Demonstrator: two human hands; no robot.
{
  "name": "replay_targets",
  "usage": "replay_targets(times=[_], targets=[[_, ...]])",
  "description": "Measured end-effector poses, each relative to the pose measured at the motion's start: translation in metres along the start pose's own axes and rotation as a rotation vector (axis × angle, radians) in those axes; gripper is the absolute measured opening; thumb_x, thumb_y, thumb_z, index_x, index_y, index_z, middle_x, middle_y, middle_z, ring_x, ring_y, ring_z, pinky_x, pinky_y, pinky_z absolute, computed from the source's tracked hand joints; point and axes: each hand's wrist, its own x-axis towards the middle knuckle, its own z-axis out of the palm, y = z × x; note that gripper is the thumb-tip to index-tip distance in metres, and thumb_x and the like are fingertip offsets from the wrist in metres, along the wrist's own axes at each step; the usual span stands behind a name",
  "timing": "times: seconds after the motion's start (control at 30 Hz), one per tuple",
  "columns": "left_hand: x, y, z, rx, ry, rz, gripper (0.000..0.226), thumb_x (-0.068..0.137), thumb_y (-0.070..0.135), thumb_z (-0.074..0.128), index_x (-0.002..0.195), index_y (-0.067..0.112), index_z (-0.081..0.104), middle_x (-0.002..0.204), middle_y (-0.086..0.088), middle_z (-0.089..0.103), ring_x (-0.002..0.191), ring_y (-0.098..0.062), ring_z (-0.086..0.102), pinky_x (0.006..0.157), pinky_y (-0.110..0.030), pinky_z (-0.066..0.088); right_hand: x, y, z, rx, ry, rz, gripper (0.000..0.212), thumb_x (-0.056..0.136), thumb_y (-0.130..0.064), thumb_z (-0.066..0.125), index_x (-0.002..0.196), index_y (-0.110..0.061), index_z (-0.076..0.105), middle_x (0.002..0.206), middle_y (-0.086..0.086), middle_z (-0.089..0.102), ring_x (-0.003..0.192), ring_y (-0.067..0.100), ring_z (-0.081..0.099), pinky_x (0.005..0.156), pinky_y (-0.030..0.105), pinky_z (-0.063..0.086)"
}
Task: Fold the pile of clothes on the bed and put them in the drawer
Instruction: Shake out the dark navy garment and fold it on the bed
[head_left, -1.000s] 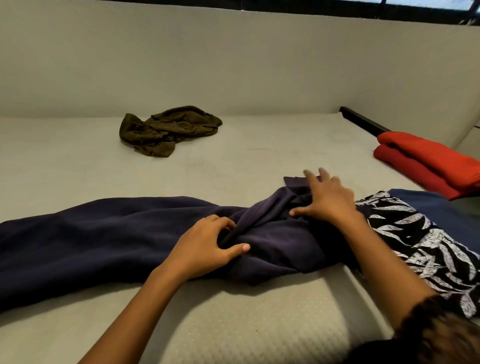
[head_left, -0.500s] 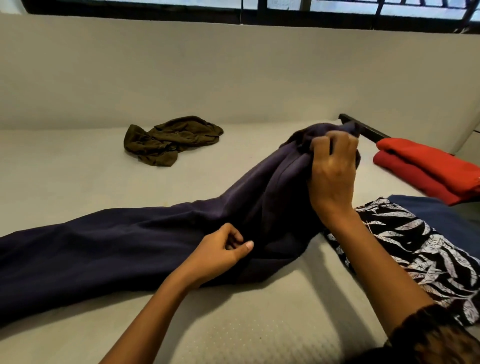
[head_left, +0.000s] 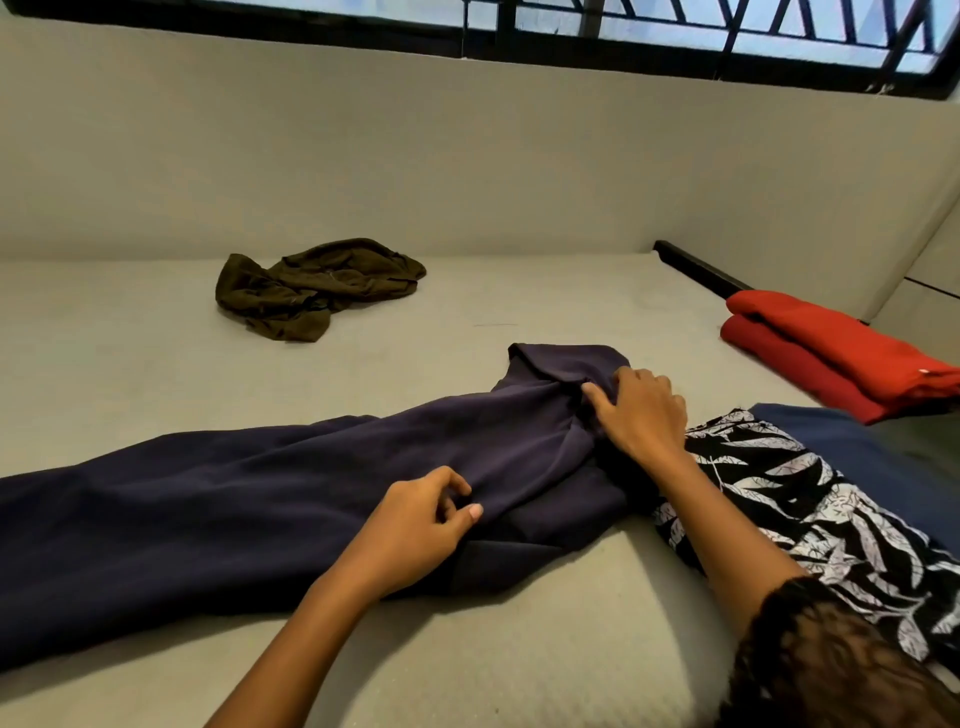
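Both hands pinch navy garment (head_left: 260, 499) (flat on bed (head_left: 519, 649)).

A barred window (head_left: 727, 31) with a dark frame runs along the top above a plain pale wall (head_left: 467, 156), and a black rail (head_left: 701, 270) lies at the mattress's far right corner against that wall.

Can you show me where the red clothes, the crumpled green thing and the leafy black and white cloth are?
red clothes (head_left: 831, 347): head view, top layer of the folded stack.
crumpled green garment (head_left: 317, 286): head view, middle of the heap.
leafy black and white cloth (head_left: 810, 499): head view, its patterned middle.
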Motion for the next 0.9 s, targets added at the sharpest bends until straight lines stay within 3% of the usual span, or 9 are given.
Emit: replay_targets(times=[0.1,0.2,0.33,0.43,0.53,0.6,0.67,0.8,0.9], targets=[[0.009,0.003,0.009,-0.005,0.018,0.013,0.01,0.09,0.033,0.059,0.097,0.027,0.057,0.075,0.007,0.061,0.063,-0.001,0.054,0.06,-0.008,0.041,0.014,-0.007,0.019,-0.094,-0.08,0.018,0.068,0.086,-0.067,0.042,0.126,-0.012,0.048,0.132,0.01,0.051,0.124,0.031,0.041,0.101,0.047,0.029],[0.015,0.006,0.011,-0.019,0.026,-0.007,0.009,0.09,0.033,0.059,0.094,0.026,0.059,0.075,0.005,0.063,0.065,-0.003,0.056,0.061,-0.01,0.045,0.022,-0.009,0.027,0.008,-0.027,0.029,0.04,0.096,-0.04,0.039,0.119,-0.01,0.05,0.122,0.014,0.058,0.116,0.034,0.049,0.098,0.045,0.031],[0.019,0.005,0.005,-0.178,0.084,-0.099,0.013,0.091,0.033,0.057,0.092,0.021,0.063,0.083,-0.001,0.067,0.075,-0.012,0.064,0.069,-0.022,0.051,0.038,-0.018,0.002,0.883,0.131,0.463,0.028,0.094,-0.021,0.038,0.103,-0.003,0.056,0.113,0.02,0.059,0.1,0.033,0.055,0.08,0.035,0.04],[0.017,0.006,-0.004,-0.358,0.13,-0.174,0.013,0.092,0.033,0.055,0.093,0.022,0.063,0.089,0.003,0.067,0.078,-0.008,0.065,0.066,-0.017,0.051,0.051,-0.017,-0.027,1.543,0.226,0.825,0.026,0.095,-0.019,0.035,0.086,-0.006,0.056,0.109,0.016,0.058,0.087,0.028,0.057,0.073,0.035,0.047],[0.015,0.008,-0.009,-0.47,0.147,-0.205,0.018,0.093,0.032,0.053,0.097,0.018,0.063,0.092,0.001,0.067,0.082,-0.009,0.064,0.068,-0.017,0.051,0.04,0.013,-0.038,1.738,0.296,1.186,0.034,0.098,-0.023,0.035,0.125,-0.006,0.049,0.134,0.011,0.049,0.114,0.029,0.052,0.088,0.035,0.043],[0.013,0.006,-0.01,-0.488,0.108,-0.22,0.019,0.093,0.033,0.053,0.1,0.017,0.062,0.096,0.0,0.065,0.084,-0.011,0.064,0.068,-0.02,0.052,0.027,0.032,-0.033,1.539,0.331,1.266,0.044,0.095,-0.021,0.045,0.136,-0.007,0.039,0.141,0.009,0.043,0.114,0.025,0.05,0.093,0.034,0.042],[0.01,0.003,-0.007,-0.428,0.039,-0.246,0.023,0.092,0.033,0.055,0.11,0.019,0.057,0.102,0.0,0.061,0.086,-0.013,0.064,0.07,-0.023,0.054,0.017,0.042,-0.03,1.316,0.345,1.144,0.054,0.092,-0.013,0.053,0.14,-0.006,0.029,0.141,0.011,0.042,0.108,0.023,0.05,0.094,0.034,0.043],[0.01,-0.008,0.003,-0.025,0.005,-0.143,0.046,0.092,0.036,0.054,0.136,0.028,0.042,0.115,0.003,0.054,0.098,-0.012,0.058,0.092,-0.028,0.048,0.017,0.047,-0.033,0.275,0.155,0.458,0.05,0.081,-0.004,0.064,0.126,-0.006,0.044,0.132,0.016,0.049,0.122,0.036,0.041,0.095,0.045,0.037],[0.015,-0.009,0.006,0.047,0.019,-0.078,0.046,0.093,0.037,0.052,0.138,0.03,0.041,0.113,0.006,0.055,0.102,-0.008,0.053,0.095,-0.025,0.044,0.028,0.031,-0.024,0.117,0.127,0.014,0.036,0.086,-0.018,0.061,0.12,-0.007,0.055,0.139,0.014,0.045,0.132,0.032,0.031,0.105,0.043,0.027]])
